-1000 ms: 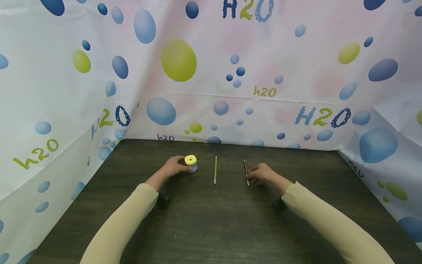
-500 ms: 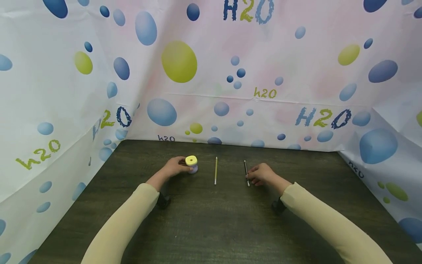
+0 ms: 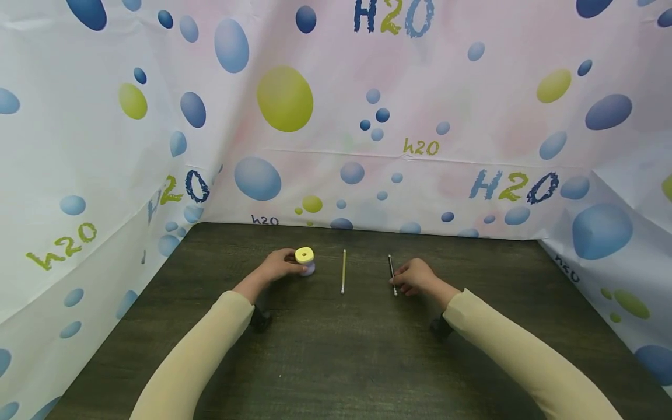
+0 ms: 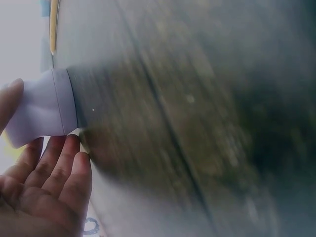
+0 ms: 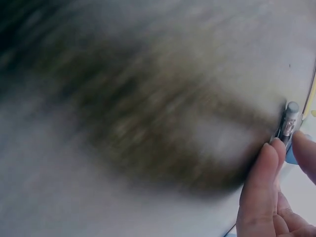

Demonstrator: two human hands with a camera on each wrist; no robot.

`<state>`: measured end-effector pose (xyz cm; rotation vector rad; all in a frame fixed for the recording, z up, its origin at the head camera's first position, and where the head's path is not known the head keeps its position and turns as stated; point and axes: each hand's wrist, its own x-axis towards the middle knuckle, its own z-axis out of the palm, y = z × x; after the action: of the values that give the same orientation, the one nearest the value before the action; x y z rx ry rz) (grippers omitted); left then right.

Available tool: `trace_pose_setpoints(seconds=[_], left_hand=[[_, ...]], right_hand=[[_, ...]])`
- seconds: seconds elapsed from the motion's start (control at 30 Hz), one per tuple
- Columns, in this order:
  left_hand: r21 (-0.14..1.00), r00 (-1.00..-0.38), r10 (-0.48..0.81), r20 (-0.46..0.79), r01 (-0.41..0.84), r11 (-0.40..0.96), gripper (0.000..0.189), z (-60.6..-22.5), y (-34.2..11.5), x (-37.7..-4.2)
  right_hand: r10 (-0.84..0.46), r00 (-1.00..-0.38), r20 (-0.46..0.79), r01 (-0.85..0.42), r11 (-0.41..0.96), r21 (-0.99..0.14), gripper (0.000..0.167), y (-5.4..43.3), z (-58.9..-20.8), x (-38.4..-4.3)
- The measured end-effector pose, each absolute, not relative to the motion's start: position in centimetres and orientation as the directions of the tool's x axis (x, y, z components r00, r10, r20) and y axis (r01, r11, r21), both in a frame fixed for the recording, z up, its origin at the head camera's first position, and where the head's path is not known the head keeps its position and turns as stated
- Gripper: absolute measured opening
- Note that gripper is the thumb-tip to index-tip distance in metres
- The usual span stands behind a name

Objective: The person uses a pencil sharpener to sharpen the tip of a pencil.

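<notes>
Toward the far side of a dark brown, wood-grained table (image 3: 336, 356), a small pale-lilac, rounded container with a squarish yellow top (image 3: 306, 262) is held upright by the left hand (image 3: 279, 264), its base set on the wood. Thumb and fingers are closed about its sides, and a dark hole is seen in the middle of the top.

Just to the container's right, a slim yellow pencil with a white end (image 3: 343, 271) is laid flat, its point turned away from the person; it is touched by neither hand. Farther right, a thin dark pencil with a silvery band and pale eraser (image 3: 391, 266) is pinched near its eraser end between the thumb and fingertips of the right hand (image 3: 417, 276).

Both forearms are covered by cream sleeves (image 3: 194, 356). Behind the table, a white backdrop printed with blue and green ovals and "H2O" lettering (image 3: 472, 93) is hung.
</notes>
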<state>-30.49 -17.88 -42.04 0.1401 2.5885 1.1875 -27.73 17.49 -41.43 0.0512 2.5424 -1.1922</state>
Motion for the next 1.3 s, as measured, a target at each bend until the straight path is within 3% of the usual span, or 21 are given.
trace_pose_setpoints(seconds=[0.6, 0.97, 1.3], left_hand=[[0.761, -0.955, 0.206, -0.212, -0.029, 0.648, 0.066, -42.2, -18.0, -30.5], [0.752, -0.959, 0.203, -0.199, -0.016, 0.659, 0.065, -42.2, -17.9, -30.4], [0.754, -0.964, 0.174, -0.203, -0.041, 0.655, 0.067, -42.2, -18.1, -30.5]], right_hand=[[-0.122, -0.956, -0.266, 0.096, 0.728, -0.679, 0.02, 16.8, -41.4, -28.0], [-0.111, -0.918, -0.381, 0.243, 0.601, -0.762, 0.049, 17.7, -41.2, -28.3], [-0.087, -0.879, -0.469, 0.377, 0.477, -0.794, 0.051, 18.3, -41.3, -28.8]])
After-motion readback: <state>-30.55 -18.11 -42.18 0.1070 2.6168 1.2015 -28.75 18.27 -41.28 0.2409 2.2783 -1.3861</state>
